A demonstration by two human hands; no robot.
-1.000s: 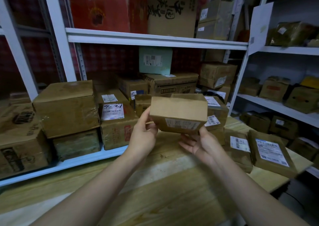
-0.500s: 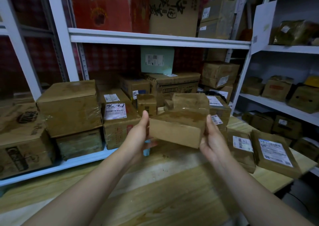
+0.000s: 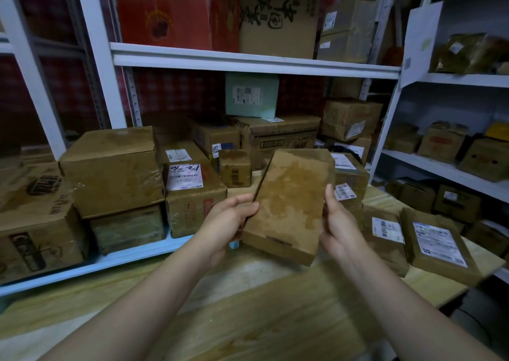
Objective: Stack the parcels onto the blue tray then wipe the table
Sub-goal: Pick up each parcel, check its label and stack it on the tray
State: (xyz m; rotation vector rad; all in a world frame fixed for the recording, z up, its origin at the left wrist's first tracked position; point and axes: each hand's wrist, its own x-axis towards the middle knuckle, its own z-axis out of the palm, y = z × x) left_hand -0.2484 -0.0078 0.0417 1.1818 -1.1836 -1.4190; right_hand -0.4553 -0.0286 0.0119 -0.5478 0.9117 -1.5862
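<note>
Fingers (image 3: 242, 202) of my left hand (image 3: 228, 223) curl round the left edge of a brown cardboard parcel (image 3: 292, 203), with the thumb pressed onto its near face. My right hand (image 3: 340, 231) holds the opposite side: its thumb (image 3: 329, 196) lies up along the right edge, and its other fingers are hidden behind the cardboard. Both hands grasp the parcel between them.

It hangs in the air above the wooden table (image 3: 275, 319), touching nothing but my hands. It is tilted, with the top end leaning away to the right and the broad, stained, unlabelled face turned towards me.

A sliver of light blue (image 3: 234, 245) shows just below my left hand at the table's far edge; I cannot tell what it belongs to.

Two flat labelled parcels (image 3: 438, 246) lie side by side on the table to my right, apart from the one I hold.

Behind the table stands a white shelf rack (image 3: 248, 60) packed with cartons. A large film-wrapped box (image 3: 113, 167) sits at the left, and beside it is a box with a handwritten white label (image 3: 186, 180). A small box (image 3: 234, 167) stands just beyond my left hand, and a pale green box (image 3: 252, 94) is propped further back.
</note>
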